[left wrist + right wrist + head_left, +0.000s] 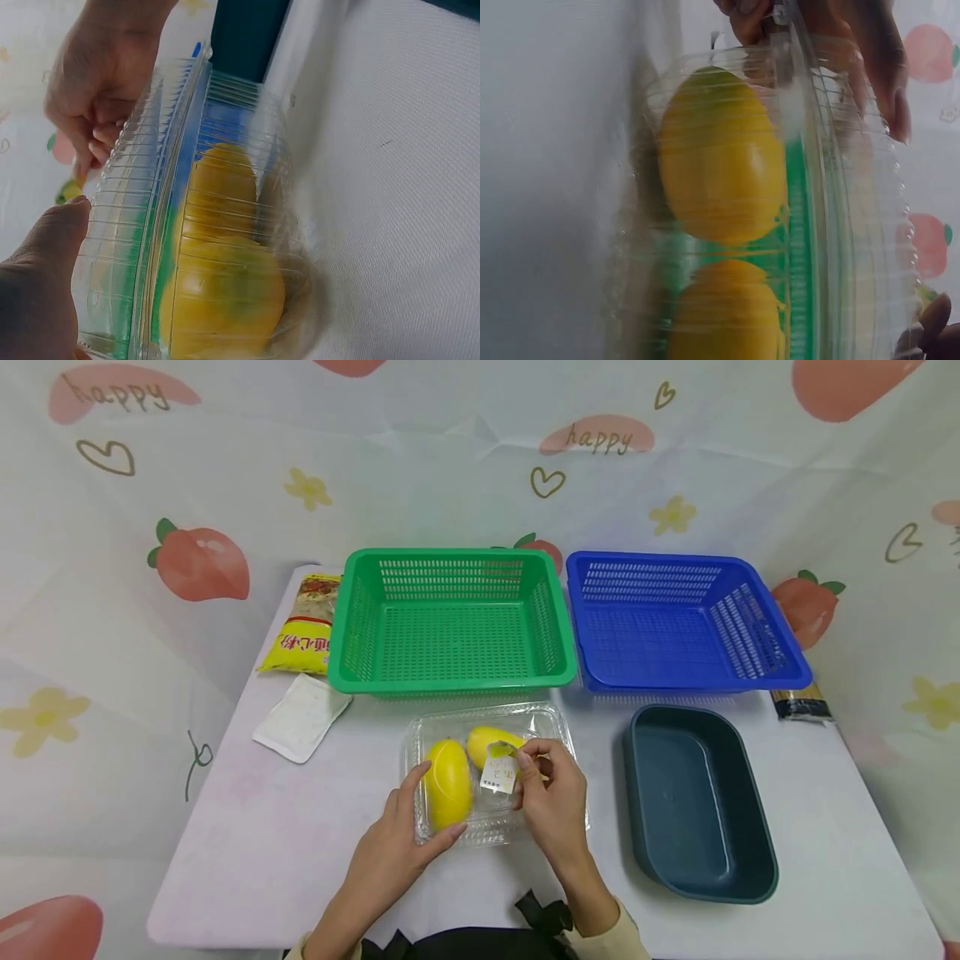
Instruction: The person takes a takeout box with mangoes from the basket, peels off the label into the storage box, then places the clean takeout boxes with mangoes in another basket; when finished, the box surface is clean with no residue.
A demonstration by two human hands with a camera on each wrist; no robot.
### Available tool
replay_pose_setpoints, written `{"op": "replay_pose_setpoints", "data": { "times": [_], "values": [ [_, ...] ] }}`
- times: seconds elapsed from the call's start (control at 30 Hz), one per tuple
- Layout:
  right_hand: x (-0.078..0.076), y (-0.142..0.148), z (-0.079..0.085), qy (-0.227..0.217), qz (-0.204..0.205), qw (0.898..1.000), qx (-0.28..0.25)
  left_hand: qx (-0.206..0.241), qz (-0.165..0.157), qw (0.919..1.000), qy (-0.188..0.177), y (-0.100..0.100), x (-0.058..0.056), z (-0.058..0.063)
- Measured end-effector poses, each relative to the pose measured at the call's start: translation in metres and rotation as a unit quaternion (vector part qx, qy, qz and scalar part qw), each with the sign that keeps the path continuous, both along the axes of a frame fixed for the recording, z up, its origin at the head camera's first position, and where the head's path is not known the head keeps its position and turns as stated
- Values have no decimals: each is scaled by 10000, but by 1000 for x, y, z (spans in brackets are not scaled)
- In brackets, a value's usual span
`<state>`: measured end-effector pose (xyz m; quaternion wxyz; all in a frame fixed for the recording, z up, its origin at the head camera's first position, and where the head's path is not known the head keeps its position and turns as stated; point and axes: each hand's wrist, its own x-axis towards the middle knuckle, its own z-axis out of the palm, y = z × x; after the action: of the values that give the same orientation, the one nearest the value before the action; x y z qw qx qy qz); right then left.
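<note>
A clear plastic clamshell box (486,835) lies closed on the table, with two yellow mangoes (448,785) inside, one at the left and one at the back. My left hand (393,845) holds the box by its left end, thumb at the front and index finger along the side. Above the lid, my right hand (553,793) pinches a small white label (498,774) with a yellow-green mango picture on top. The left wrist view shows the mangoes (225,296) through the ribbed wall, and the right wrist view shows left-hand fingers (874,67) at the box's end.
Behind the box stand a green basket (450,681) and a blue basket (697,681). A dark teal tub (701,881) is at the right. To the left lie a yellow food bag (300,639) and a white packet (302,718); a small package (801,703) lies by the blue basket.
</note>
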<state>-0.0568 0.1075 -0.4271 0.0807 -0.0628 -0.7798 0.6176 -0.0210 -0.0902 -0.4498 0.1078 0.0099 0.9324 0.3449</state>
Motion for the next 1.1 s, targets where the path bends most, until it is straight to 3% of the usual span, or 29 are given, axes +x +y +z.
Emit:
{"op": "replay_pose_setpoints", "data": {
  "times": [0.33, 0.43, 0.53, 0.63, 0.73, 0.87, 1.1],
  "values": [
    [6, 39, 24, -365, -244, 9965, -716, 39, -52, 10000, -41, -2, -1, 1],
    [11, 66, 39, -405, -471, 9976, -298, 53, -78, 9999, -106, -2, -2, 1],
    [14, 97, 53, -405, -766, 9937, 714, 61, -86, 9999, -117, -2, -3, 0],
    [14, 126, 58, -314, -950, 9815, 1632, 14, -97, 9999, -63, -3, -3, 0],
    [13, 151, 57, -513, -996, 9639, 2414, -31, -98, 9999, -7, -3, -2, 0],
    [10, 176, 47, -1126, -628, 9397, 3166, -27, -106, 9999, -18, -3, -1, 0],
    [0, 205, 28, -1997, 548, 9219, 3275, 1, -83, 10000, -37, -2, -2, 0]
  ]
}}
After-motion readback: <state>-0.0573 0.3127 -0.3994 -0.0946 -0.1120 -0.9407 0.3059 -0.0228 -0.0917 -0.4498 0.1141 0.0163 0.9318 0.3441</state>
